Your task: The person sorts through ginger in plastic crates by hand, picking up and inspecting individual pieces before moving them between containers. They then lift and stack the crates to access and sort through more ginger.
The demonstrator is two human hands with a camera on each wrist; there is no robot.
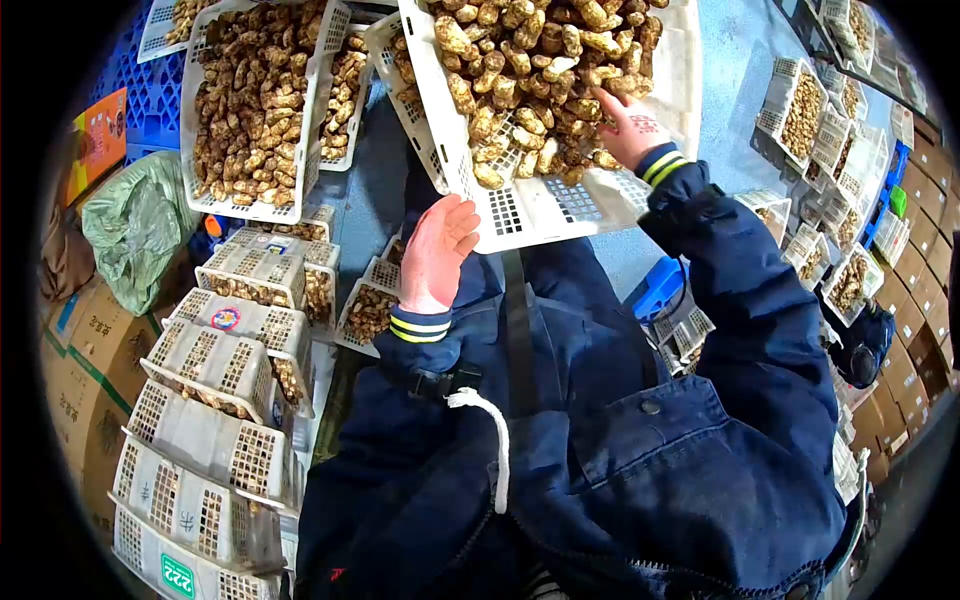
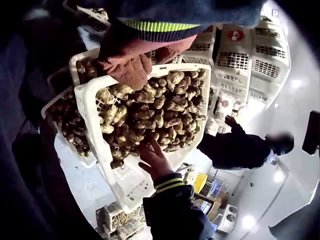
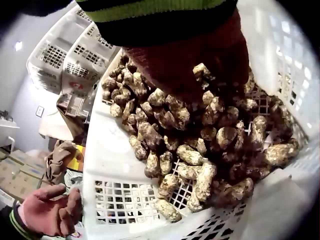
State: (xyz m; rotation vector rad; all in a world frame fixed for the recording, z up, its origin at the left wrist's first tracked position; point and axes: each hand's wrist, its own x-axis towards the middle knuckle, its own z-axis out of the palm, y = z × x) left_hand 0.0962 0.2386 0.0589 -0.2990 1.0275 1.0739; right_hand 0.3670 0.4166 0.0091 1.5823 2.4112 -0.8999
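Observation:
A white plastic basket [image 1: 610, 210] in front of the person holds knobbly, earth-stained brown and cream mushrooms [image 1: 540, 70], heaped toward its far side. My right hand [image 1: 632, 130], in a pink glove with red print, reaches over the right side, its extended fingers touching the heap. In the left wrist view, the thumb of this right hand [image 2: 159, 162] stands apart from the fingers. My left hand [image 1: 437, 252], also gloved, is beside the basket's near left corner. Its fingers are loosely bent with nothing in them, as the right wrist view of that hand [image 3: 52, 210] shows.
Another basket of mushrooms [image 1: 250, 110] stands to the left, above stacked white baskets [image 1: 215, 355]. A green plastic bag [image 1: 140, 225] lies on cardboard boxes [image 1: 90, 350] at far left. More baskets [image 1: 800, 110] line the right side. Another person [image 2: 240, 147] stands beyond.

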